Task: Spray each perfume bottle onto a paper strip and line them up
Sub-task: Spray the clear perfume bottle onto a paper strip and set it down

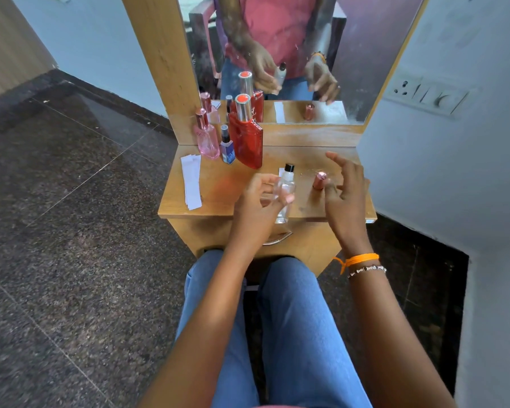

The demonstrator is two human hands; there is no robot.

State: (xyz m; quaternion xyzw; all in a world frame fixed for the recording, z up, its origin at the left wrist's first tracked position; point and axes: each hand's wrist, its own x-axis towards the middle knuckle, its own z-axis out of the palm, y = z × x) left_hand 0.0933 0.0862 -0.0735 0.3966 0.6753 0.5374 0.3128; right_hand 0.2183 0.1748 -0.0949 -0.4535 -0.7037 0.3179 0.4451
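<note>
Left hand (258, 201) grips the clear glass bottle with black sprayer (285, 191) near the counter's front edge; right hand (343, 187), fingers loose, hovers by its rose-gold cap (319, 181). Next, probably: fetch a white paper strip (191, 181).

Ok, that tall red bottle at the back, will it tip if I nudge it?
Probably: the red bottle stands tall and flat-sided, so it looks top-heavy. It is crowded by the small blue bottle, which it might knock. It looks like glass, likely slippery.
</note>
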